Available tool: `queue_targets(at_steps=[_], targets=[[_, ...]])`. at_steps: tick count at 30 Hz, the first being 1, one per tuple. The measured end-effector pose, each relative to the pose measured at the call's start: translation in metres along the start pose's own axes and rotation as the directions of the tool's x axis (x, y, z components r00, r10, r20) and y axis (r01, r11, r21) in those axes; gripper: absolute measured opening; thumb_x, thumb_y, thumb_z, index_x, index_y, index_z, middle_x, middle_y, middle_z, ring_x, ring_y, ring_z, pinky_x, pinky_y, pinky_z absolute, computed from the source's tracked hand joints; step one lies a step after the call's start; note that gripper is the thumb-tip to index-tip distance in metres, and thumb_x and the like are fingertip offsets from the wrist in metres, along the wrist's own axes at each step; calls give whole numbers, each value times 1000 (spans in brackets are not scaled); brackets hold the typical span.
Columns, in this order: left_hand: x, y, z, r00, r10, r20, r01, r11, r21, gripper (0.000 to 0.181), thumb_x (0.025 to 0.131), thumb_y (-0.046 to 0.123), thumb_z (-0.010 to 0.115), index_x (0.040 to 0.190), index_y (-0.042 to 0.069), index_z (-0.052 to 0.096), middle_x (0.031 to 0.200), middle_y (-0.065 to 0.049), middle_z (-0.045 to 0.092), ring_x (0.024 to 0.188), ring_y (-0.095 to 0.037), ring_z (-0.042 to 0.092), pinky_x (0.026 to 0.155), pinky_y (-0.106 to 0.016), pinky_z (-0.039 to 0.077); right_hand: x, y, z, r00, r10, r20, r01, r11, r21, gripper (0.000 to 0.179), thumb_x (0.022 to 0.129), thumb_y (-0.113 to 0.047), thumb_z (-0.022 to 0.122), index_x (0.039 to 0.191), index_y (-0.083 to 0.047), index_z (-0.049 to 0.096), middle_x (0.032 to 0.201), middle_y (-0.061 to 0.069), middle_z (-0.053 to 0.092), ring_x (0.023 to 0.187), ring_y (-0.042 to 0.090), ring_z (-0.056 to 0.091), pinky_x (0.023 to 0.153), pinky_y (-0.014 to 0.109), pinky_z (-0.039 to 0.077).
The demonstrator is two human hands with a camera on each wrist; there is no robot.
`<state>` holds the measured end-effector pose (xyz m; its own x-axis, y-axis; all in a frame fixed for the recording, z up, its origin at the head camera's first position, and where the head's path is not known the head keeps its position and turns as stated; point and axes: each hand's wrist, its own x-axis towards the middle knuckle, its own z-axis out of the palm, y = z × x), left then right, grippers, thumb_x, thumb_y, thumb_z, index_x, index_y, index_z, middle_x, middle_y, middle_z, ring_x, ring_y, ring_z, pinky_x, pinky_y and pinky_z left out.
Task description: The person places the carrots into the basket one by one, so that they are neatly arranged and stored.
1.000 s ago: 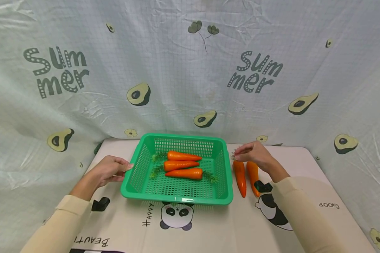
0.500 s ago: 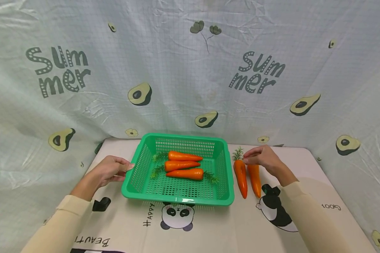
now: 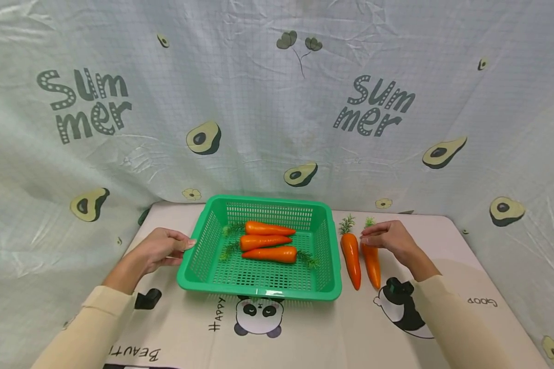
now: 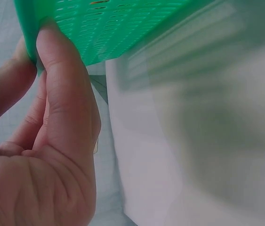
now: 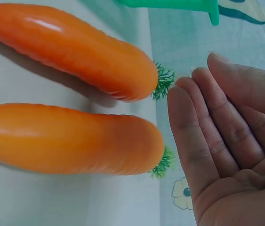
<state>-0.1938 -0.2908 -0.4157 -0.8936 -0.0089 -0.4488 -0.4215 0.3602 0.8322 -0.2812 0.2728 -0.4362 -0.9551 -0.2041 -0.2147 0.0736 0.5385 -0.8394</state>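
Observation:
My left hand point(image 3: 159, 249) pinches the left rim of a green plastic basket point(image 3: 258, 292); in the left wrist view its thumb and fingers clasp the basket edge point(image 4: 30, 28). Three orange carrots lie inside: one at the back point(image 3: 269, 228), a middle carrot point(image 3: 264, 241) and a front carrot point(image 3: 272, 254). Right of the basket lie two more carrots, a left one point(image 3: 351, 261) and a right one point(image 3: 372, 269). My right hand point(image 3: 394, 241) hovers by the leafy end of the right carrot. Its fingers are loosely bent with nothing between them in the right wrist view.
A table point(image 3: 313, 335) with a pale panda-print cover carries everything. Behind it and at the sides hangs a white curtain point(image 3: 249, 92) printed with avocados and "summer". A black object sits under each wrist, one at the left point(image 3: 147, 299).
My right hand has moved right and a little toward me, from above the left loose carrot's leaves to the right one. My left hand and the basket have stayed put.

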Motion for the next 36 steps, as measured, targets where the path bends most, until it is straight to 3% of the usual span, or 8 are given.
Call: queue_targets(at_steps=[8,12,21,25,29,36], targets=[[0,3,0,1000,-2,7,2,1000,10,33,101,21,70,120,-6,66,86,2,66,79,-13,65,70,-28,62,-7,8,1,995,34,-95,-39,998,-51,38,97,-23,74,125,3,71,121,17,75,103,21,72,103,47,59],[0,5,0,1000,0,1,0,1000,15,34,101,21,71,120,-6,66,86,1,66,78,-13,66,70,-28,62,-10,14,6,985,55,-162,-58,998,-19,39,98,-21,73,126,5,70,129,24,69,101,21,73,106,49,57],[-1,2,2,1000,1,3,-1,999,32,34,101,22,71,120,-5,67,89,1,67,82,-14,66,73,-28,62,-17,27,23,929,148,-339,-161,987,-10,39,97,-16,73,128,6,66,125,27,66,109,34,63,102,48,56],[-1,0,2,1000,5,8,-6,1000,24,34,100,22,72,120,-5,67,89,1,67,82,-14,66,73,-28,63,-18,30,27,910,182,-372,-198,980,-5,42,95,-17,75,128,8,65,123,28,65,109,38,58,94,42,56],[-1,-1,1,1000,9,5,-9,1000,17,33,100,21,71,119,-6,67,87,1,67,80,-14,66,72,-28,63,-18,32,30,905,189,-380,-216,976,-28,47,95,-20,75,131,8,63,125,28,62,106,37,58,86,35,56],[-1,0,1,1000,5,5,-5,1000,10,32,101,21,71,119,-5,67,85,2,67,78,-13,66,70,-27,62,-16,35,38,895,235,-380,-291,952,-96,66,93,-28,77,141,10,53,130,32,59,109,43,59,93,50,58]])
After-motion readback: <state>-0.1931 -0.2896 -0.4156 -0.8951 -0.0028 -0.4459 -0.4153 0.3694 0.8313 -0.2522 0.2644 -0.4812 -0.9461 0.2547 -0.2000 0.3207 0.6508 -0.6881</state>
